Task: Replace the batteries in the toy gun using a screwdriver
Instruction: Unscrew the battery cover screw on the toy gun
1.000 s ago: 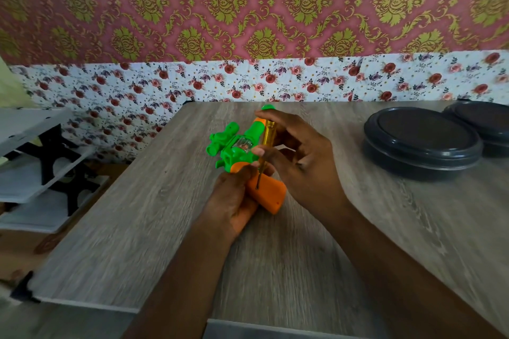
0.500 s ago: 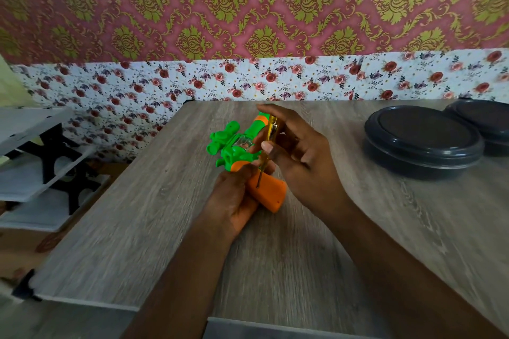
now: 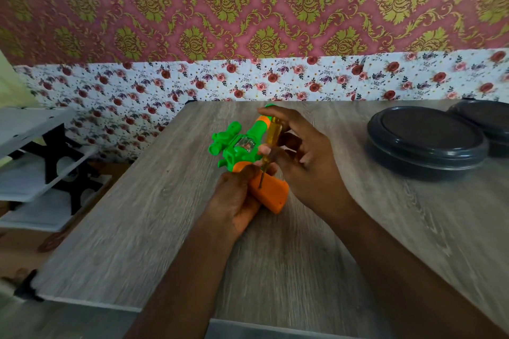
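Toy gun (image 3: 235, 150) sits at the middle of the table (image 3: 275, 270), its trigger area hidden under my left hand (image 3: 237, 201) and its muzzle partly behind my right hand (image 3: 308, 162). The screw beneath the screwdriver (image 3: 273, 132) tip is too small to make out. My left hand grips the orange handle. My right pinches the yellow screwdriver handle, the other fingers loosely spread.

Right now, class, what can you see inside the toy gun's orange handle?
Nothing inside shows: the orange handle is closed. The screwdriver, pinched by the right hand, has its tip on the handle's side; the left hand holds it. Any batteries are covered.
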